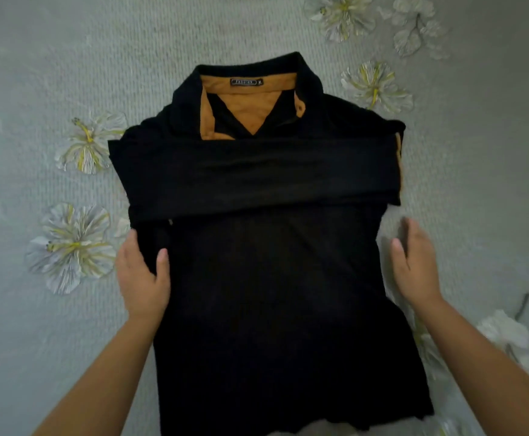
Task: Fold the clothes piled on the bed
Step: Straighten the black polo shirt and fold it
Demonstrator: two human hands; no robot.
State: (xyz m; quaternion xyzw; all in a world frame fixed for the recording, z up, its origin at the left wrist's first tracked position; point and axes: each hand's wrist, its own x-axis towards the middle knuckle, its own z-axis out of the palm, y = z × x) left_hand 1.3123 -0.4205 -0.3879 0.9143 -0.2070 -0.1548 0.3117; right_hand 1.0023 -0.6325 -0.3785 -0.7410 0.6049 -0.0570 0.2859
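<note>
On the bed [36, 73], the left hand [142, 275] grips the black shirt [272, 294] side edge; the right hand [414, 262] hovers beside it, fingers straight.

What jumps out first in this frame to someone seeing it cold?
The black shirt fills the centre of the floral bedspread, its sleeves folded in a band across the chest and its orange collar lining bright at the top. The left hand grips the shirt's left edge, thumb on top; the right hand lies open along the right edge.
</note>
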